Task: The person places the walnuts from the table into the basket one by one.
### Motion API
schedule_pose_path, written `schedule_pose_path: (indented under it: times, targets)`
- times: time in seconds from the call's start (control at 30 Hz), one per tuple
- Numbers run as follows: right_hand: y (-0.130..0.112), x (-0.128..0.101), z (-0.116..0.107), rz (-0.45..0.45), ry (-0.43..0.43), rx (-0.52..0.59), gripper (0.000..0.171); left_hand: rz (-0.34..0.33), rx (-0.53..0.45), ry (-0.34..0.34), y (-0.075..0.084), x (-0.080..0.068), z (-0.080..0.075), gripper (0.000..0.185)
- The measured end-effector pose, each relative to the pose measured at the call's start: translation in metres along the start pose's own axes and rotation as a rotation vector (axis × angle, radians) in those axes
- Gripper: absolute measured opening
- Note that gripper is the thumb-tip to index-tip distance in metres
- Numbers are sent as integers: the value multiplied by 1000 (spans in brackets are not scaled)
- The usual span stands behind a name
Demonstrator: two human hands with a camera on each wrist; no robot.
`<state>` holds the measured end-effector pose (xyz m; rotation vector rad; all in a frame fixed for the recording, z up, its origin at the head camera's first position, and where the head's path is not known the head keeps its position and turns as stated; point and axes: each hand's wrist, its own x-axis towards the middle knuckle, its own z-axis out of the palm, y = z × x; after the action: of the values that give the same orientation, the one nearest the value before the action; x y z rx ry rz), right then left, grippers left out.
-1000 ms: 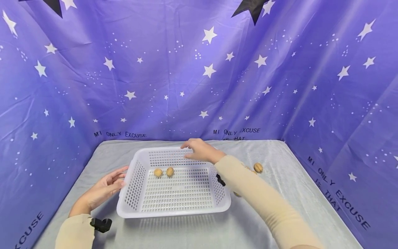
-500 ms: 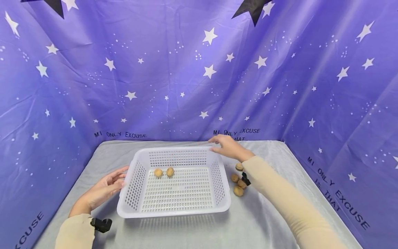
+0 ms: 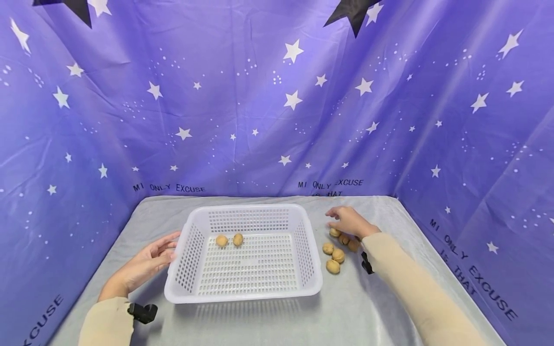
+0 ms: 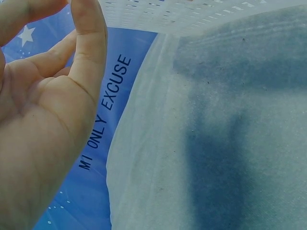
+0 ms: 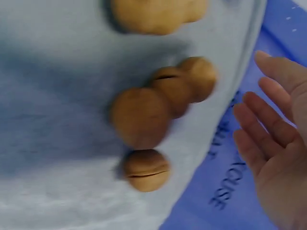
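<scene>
A white perforated plastic basket (image 3: pixel 255 294) stands on the table, with two walnuts (image 3: pixel 221 240) inside towards its left. Against the basket's left end, my left hand (image 3: pixel 144 264) touches the outside near the rim, fingers extended; the left wrist view shows its palm (image 4: pixel 43 115) below the basket wall. My right hand (image 3: pixel 351 222) hovers over loose walnuts (image 3: pixel 338 255) lying right of the basket and partly covers some of them. In the right wrist view its fingers (image 5: pixel 268 120) are spread and hold nothing, apart from the walnuts (image 5: pixel 140 117).
A grey cloth (image 3: pixel 242 327) covers the table. Purple star-printed curtains (image 3: pixel 242 105) enclose the back and both sides. A black wrist camera (image 3: pixel 143 313) sits on the left sleeve, and another wrist camera (image 3: pixel 367 263) on the right one.
My right hand has moved right, from above the basket's far rim to over the loose walnuts, uncovering several of them. The left hand, basket and two walnuts inside have stayed in place.
</scene>
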<state>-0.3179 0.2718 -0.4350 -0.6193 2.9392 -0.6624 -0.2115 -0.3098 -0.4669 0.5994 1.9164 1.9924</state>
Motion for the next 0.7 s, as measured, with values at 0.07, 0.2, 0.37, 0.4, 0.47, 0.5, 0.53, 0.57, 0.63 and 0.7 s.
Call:
schedule_pose_path:
  times: [0.07, 0.2, 0.37, 0.4, 0.47, 0.5, 0.53, 0.57, 0.63, 0.7]
  targets:
    - [8, -5, 5, 38, -15, 13, 37, -3, -3, -4, -1, 0, 0, 63]
    - [18, -13, 16, 76, -19, 33, 38, 1, -4, -6, -2, 0, 0, 63]
    - [24, -16, 26, 80, 10, 50, 33, -8, 5, -3, 0, 0, 0, 64]
    - [25, -16, 27, 80, 16, 48, 32, -11, 6, -3, 0, 0, 0, 64]
    - [26, -16, 29, 81, 18, 44, 31, -16, 8, -2, 0, 0, 1, 64]
    - [26, -15, 30, 83, 18, 42, 30, -19, 9, -1, 0, 0, 1, 64]
    - [27, -15, 29, 76, 16, 35, 30, -20, 10, -1, 0, 0, 1, 64]
    - [27, -15, 29, 69, 17, 30, 30, -20, 11, 0, 0, 0, 1, 64]
    - [27, -14, 27, 67, 22, 34, 30, -18, 12, 2, 0, 0, 1, 64]
    - [26, -13, 24, 60, 30, 35, 29, -12, 13, 3, 0, 0, 1, 64]
